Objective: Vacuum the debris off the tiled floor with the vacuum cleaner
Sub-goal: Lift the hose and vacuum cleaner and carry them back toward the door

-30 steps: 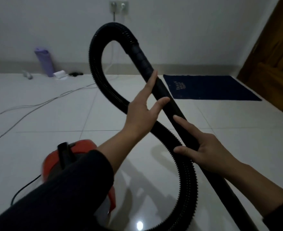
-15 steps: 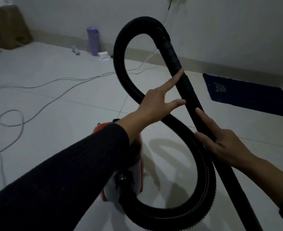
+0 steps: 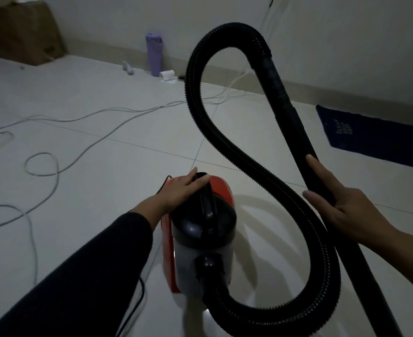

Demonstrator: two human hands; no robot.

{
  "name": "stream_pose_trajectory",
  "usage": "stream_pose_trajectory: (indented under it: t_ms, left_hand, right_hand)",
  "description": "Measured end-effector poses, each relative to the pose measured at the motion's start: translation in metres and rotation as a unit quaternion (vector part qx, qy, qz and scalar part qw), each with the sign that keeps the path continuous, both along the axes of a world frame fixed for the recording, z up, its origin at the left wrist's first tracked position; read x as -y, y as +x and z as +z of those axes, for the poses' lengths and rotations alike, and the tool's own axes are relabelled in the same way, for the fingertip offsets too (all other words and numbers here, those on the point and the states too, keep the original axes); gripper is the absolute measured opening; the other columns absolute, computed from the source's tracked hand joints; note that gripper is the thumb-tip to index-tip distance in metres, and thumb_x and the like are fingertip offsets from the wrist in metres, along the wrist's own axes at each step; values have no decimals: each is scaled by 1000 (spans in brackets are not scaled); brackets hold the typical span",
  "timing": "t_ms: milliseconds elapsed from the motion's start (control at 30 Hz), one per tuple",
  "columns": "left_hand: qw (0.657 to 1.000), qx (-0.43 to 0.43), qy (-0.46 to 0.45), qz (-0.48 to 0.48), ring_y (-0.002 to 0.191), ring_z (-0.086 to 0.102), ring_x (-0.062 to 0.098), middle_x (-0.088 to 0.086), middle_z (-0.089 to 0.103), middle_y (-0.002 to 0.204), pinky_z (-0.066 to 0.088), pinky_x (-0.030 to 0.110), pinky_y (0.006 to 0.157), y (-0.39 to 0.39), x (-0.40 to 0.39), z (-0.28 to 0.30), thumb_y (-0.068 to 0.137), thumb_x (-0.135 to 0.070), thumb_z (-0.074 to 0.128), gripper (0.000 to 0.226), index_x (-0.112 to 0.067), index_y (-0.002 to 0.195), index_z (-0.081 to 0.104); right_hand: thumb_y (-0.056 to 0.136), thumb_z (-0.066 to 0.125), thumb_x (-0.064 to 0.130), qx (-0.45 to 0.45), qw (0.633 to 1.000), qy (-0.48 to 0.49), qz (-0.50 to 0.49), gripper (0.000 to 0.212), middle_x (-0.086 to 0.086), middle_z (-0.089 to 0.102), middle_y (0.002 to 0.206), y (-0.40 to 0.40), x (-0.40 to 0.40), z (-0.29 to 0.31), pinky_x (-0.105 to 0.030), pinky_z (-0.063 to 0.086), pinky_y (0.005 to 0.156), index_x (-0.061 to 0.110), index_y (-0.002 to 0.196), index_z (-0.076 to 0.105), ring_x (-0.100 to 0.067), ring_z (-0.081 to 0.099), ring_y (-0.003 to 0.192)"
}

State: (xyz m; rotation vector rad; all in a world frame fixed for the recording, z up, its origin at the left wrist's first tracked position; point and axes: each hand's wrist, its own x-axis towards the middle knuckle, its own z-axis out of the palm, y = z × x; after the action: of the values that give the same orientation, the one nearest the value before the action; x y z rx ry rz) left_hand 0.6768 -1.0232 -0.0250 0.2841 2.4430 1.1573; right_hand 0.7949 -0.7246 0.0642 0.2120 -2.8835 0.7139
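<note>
Left hand (image 3: 180, 189) fingers extended together atop one red canister vacuum (image 3: 200, 229); right hand (image 3: 341, 207) fingers wrapped around black wand (image 3: 295, 122); navy mat (image 3: 371, 139) lettering illegible.

Pale tiled floor (image 3: 103, 190) carries the red vacuum cleaner (image 3: 200, 239) under the left grip (image 3: 181, 190) — white cables (image 3: 54, 166) loop beyond it, a blue mat (image 3: 375, 139) beyond the right grip (image 3: 341, 205), a lilac bottle (image 3: 154, 54) by the wall.

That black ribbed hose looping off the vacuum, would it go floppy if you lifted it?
Probably floppy: the ribbed hose already bends in an S-curve. Its ribs likely keep it springy rather than limp. The rigid wand held by the right hand looks straight and stiff.
</note>
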Motion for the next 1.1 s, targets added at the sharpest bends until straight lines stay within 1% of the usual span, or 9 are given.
stream_pose_trajectory:
  t_ms: [67, 233, 400, 633, 800, 867, 933, 1033, 1100]
  left_hand:
    - [999, -2, 10, -34, 146, 14, 19, -3, 21, 158, 5, 36, 118, -3, 7, -2, 59, -90, 26, 106, -34, 149, 20]
    - [989, 13, 21, -145, 140, 25, 19, -5, 21, 155, 24, 42, 116, -10, 37, -13, 56, -74, 60, 110, -46, 146, 3]
    - [991, -119, -9, -60, 142, 23, 20, -3, 32, 152, 19, 45, 117, 2, 18, -26, 54, -77, 52, 109, -46, 146, 5]
    - [996, -69, -17, 48, 147, 3, 19, 0, 15, 159, 5, 60, 114, 28, -9, -29, 53, -82, 54, 103, -60, 139, 1]
    - [995, -21, -2, 98, 147, -11, 21, 6, -1, 160, 4, 67, 109, 65, -43, -23, 65, -72, 60, 102, -58, 140, -7]
    - [996, -12, 5, 88, 146, -12, 23, 6, -3, 160, 4, 68, 108, 75, -50, -23, 66, -74, 58, 102, -57, 140, -10]
    - [997, -30, -11, 72, 147, -9, 25, 6, 1, 160, 1, 66, 110, 81, -53, -25, 65, -79, 52, 100, -58, 139, -12]
    - [992, -100, -58, 57, 144, 10, 28, 6, 19, 156, 9, 57, 113, 80, -44, -31, 63, -88, 38, 92, -60, 138, -6]
    - [984, -148, -83, 47, 135, 25, 26, 4, 33, 146, 22, 46, 109, 69, -32, -37, 63, -90, 29, 87, -58, 140, 5]
  right_hand:
    - [82, 44, 48, 2, 1000, 2, -4, 65, 2, 58, 97, -1, 2, -1, 0, 40, 54, 78, 124, 4, 14, 58, 58]
    - [84, 46, 44, -8, 1000, 29, -8, 70, -5, 61, 93, -6, 5, -4, -8, 41, 48, 84, 118, -1, 0, 53, 48]
    - [91, 53, 32, -13, 997, 68, -34, 82, -24, 64, 119, -11, 5, -4, -17, 40, 61, 87, 112, -4, -15, 56, 62]
    - [81, 47, 72, -26, 989, 87, -120, 61, -26, 57, 129, -14, -19, -6, -47, 51, 87, 82, 123, 3, -41, 66, 89]
    - [74, 36, 84, -45, 980, 70, -178, 72, -13, 39, 150, -15, -50, -13, -31, 41, 103, 69, 138, 8, -45, 48, 125]
    - [70, 31, 90, -34, 977, 85, -192, 79, 1, 37, 150, -16, -59, -16, -39, 39, 107, 64, 141, 9, -46, 45, 127]
    - [76, 32, 82, -38, 973, 114, -196, 74, -2, 40, 149, -13, -61, -15, -55, 39, 104, 62, 143, 8, -49, 46, 124]
    - [79, 41, 62, -11, 976, 104, -190, 67, -20, 38, 149, -5, -60, -12, -61, 39, 102, 69, 137, 8, -50, 45, 126]
    - [80, 41, 64, 3, 978, 95, -186, 65, -24, 38, 148, -3, -58, -12, -62, 39, 102, 72, 135, 7, -51, 44, 125]
